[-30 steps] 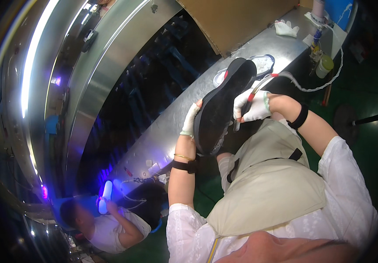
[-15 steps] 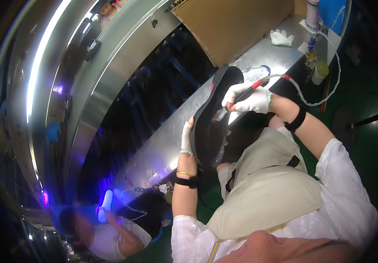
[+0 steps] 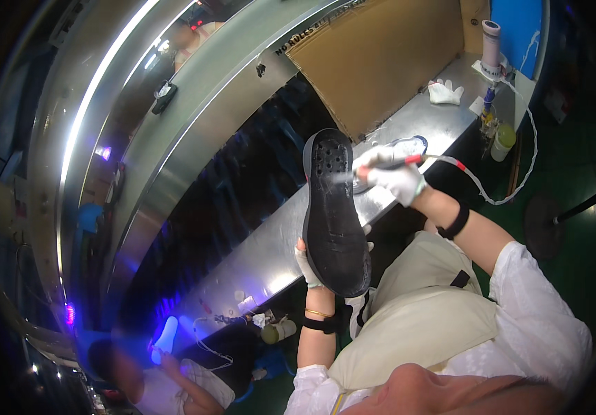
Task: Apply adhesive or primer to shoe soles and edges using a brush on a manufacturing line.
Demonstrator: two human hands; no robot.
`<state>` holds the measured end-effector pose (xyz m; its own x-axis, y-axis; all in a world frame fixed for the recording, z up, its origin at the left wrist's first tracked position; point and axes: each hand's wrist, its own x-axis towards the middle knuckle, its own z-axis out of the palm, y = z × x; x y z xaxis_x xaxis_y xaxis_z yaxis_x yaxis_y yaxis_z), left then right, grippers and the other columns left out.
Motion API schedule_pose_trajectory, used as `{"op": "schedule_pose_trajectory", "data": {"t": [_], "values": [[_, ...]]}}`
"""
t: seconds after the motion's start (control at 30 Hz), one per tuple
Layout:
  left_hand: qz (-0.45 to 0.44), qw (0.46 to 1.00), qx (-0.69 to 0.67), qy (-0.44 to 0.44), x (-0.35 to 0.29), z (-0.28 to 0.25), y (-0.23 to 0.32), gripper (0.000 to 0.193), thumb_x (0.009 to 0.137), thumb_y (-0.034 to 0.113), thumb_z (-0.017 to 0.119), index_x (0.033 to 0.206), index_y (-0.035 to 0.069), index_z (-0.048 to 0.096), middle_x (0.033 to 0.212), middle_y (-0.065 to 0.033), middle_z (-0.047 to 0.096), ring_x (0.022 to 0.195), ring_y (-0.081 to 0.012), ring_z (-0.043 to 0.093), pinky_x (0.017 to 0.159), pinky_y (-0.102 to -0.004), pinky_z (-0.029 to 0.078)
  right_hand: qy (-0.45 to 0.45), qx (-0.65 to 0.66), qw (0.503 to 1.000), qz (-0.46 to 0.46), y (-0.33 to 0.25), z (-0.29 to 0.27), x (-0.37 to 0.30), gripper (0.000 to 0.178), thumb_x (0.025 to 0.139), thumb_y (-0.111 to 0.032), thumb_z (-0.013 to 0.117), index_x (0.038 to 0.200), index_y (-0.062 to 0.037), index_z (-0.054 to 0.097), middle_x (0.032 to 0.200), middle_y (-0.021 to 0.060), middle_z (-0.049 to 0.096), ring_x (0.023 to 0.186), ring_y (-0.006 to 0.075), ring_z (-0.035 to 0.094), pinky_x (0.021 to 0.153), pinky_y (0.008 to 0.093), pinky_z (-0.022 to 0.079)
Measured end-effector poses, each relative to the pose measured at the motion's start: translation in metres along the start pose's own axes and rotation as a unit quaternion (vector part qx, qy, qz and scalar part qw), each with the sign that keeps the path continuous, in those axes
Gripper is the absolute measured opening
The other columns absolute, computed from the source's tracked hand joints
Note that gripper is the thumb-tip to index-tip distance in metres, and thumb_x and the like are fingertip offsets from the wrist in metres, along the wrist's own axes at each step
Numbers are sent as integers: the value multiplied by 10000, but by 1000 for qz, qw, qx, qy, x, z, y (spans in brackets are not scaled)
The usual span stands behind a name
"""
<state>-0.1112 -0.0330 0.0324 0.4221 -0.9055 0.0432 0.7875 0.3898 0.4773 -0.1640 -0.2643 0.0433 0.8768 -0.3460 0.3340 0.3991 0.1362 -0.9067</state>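
Observation:
A black shoe sole (image 3: pixel 339 238) stands tilted up, its inner face toward me, with a cluster of small holes at the far end. My left hand (image 3: pixel 308 264), in a white fingerless glove, grips the sole by its near left edge; some of its fingers are behind it. My gloved right hand (image 3: pixel 400 181) is closed round a brush (image 3: pixel 343 178) with a red-banded handle and a pale hose (image 3: pixel 481 194) running off it. The blurred bristles are at the sole's inner face just below the holes. Another black sole (image 3: pixel 408 146) lies on the bench beyond my right hand.
A metal bench (image 3: pixel 239 266) runs alongside a conveyor (image 3: pixel 173 131). A cardboard sheet (image 3: pixel 381 62) stands at the back. White glove (image 3: pixel 444 93), pink bottle (image 3: pixel 491 48) and green-lidded jar (image 3: pixel 503 142) are at far right. Lower left, a co-worker (image 3: pixel 166 387) holds a blue-lit sole (image 3: pixel 165 339).
The sole has turned so its inner face shows fully, and has come slightly nearer. The brush has moved from its middle toward the holed end. My left hand has shifted a little right and nearer.

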Motion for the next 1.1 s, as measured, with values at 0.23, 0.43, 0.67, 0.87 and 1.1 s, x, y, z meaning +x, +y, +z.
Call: {"op": "schedule_pose_trajectory", "data": {"t": [0.23,0.43,0.67,0.87,1.1], "values": [[59,993,91,48,-7,-1,1,936,826,672,524,1500,82,254,1436,-214,418,1232,-481,482,976,-614,452,-48,-104,981,-155,3,22,-16,90,853,25,611,911,-37,638,898,54,654,850,157,633,767,311,506],[54,987,143,50,-17,-6,7,932,822,678,525,1496,86,271,1425,-208,433,1213,-452,507,982,-600,453,-47,-118,977,-170,-20,22,-1,118,790,57,658,831,-49,626,868,74,644,805,198,638,748,315,502],[113,984,115,80,-18,2,9,935,819,685,524,1494,87,277,1418,-199,441,1227,-442,497,985,-587,457,-154,-213,948,-179,-32,24,-25,168,698,79,648,757,-78,630,798,44,650,795,222,638,761,332,505],[99,988,105,58,-17,7,-3,942,814,690,524,1491,82,279,1427,-180,434,1196,-441,522,970,-576,470,27,-105,988,-108,-27,44,-10,142,799,-47,746,895,-27,644,871,77,651,779,171,643,706,277,507],[131,981,83,117,-21,5,-11,884,828,672,541,1431,48,369,1383,-179,487,1204,-342,536,1040,-515,439,-50,-24,995,-84,-24,58,-17,71,848,-42,704,892,-20,652,826,47,673,718,108,626,663,259,499]]}}
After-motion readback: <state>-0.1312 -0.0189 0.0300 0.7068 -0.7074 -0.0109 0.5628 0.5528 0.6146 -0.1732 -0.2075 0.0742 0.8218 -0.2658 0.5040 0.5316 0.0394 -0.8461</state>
